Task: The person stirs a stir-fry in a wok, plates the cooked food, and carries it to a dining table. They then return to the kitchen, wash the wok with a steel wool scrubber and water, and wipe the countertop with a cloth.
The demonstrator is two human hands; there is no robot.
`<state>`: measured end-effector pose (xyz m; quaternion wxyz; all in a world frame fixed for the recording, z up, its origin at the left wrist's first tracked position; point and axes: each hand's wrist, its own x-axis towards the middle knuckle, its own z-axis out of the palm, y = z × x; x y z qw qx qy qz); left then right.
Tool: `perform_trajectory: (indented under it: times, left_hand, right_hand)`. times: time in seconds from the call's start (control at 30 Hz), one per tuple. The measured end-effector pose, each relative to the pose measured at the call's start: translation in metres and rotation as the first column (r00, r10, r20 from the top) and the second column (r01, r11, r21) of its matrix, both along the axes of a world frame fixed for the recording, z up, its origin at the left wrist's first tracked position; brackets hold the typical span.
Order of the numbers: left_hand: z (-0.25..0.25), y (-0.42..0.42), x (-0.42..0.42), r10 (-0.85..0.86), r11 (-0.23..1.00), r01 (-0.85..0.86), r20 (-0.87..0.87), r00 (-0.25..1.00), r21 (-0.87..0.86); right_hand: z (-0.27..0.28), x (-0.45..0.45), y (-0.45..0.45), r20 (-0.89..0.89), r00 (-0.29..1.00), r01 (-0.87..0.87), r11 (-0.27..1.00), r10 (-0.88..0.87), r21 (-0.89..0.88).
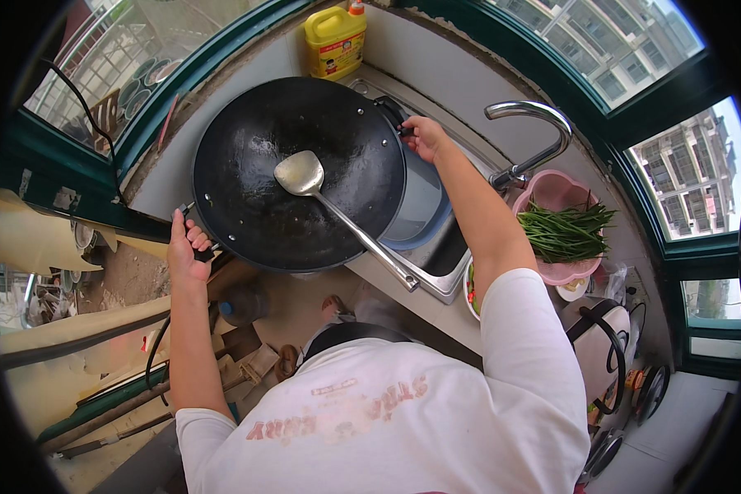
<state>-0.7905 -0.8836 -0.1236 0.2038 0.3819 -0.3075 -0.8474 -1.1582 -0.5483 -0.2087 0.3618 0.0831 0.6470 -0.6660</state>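
A large black wok (253,185) is held by its two side handles. My left hand (188,246) is closed around the handle at the wok's lower left. At its upper right, my right hand (425,137) grips the other handle. A metal wok spatula (302,173) lies in the wok, its long handle reaching over the rim towards the lower right. The wok's dark inside looks wet and shiny. Partly hidden beneath its right side is a blue-rimmed basin (441,216) with what looks like water, in a stainless steel sink (451,285).
A yellow jug (336,46) stands behind the wok. A curved chrome faucet (562,133) rises at the sink's far side. Right of it, a pink basin (583,272) holds long green vegetables (562,231). A bowl (471,290) sits by my right arm, and a large bottle (244,305) is on the floor.
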Motion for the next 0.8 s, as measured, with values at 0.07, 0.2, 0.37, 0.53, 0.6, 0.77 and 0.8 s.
perform_trajectory:
  times: [0.07,0.2,0.37,0.53,0.6,0.77,0.8]
  left_hand:
    - [-0.006,0.005,-0.004,0.017,1.0,-0.017,0.009,1.0,-0.01]
    - [-0.011,0.011,-0.008,0.068,0.998,-0.068,0.007,0.998,-0.019]
    - [-0.011,0.02,-0.008,0.103,0.993,-0.103,-0.004,0.995,-0.059]
    - [-0.011,0.026,-0.002,0.129,0.989,-0.129,-0.001,0.992,-0.066]
    - [-0.016,0.024,-0.001,0.123,0.99,-0.123,-0.01,0.992,-0.066]
    - [-0.023,0.023,0.001,0.091,0.994,-0.093,-0.029,0.995,-0.063]
    - [-0.027,0.018,0.003,0.064,0.996,-0.067,-0.042,0.997,-0.065]
  right_hand:
    - [-0.014,-0.011,-0.01,0.032,0.999,0.028,0.999,-0.027,-0.026]
    - [-0.029,-0.024,-0.027,0.035,0.999,0.023,0.999,-0.021,-0.046]
    - [-0.023,-0.01,-0.038,-0.143,0.984,-0.07,0.966,0.109,0.25]
    - [0.037,0.096,0.027,0.05,0.686,-0.648,0.578,0.726,0.496]
    - [0.045,0.127,0.043,0.215,0.625,-0.775,0.563,0.75,0.287]
    - [0.051,0.177,0.041,0.266,0.769,-0.579,0.81,0.581,-0.097]
    - [0.064,0.186,0.038,0.28,0.775,-0.558,0.822,0.566,-0.117]
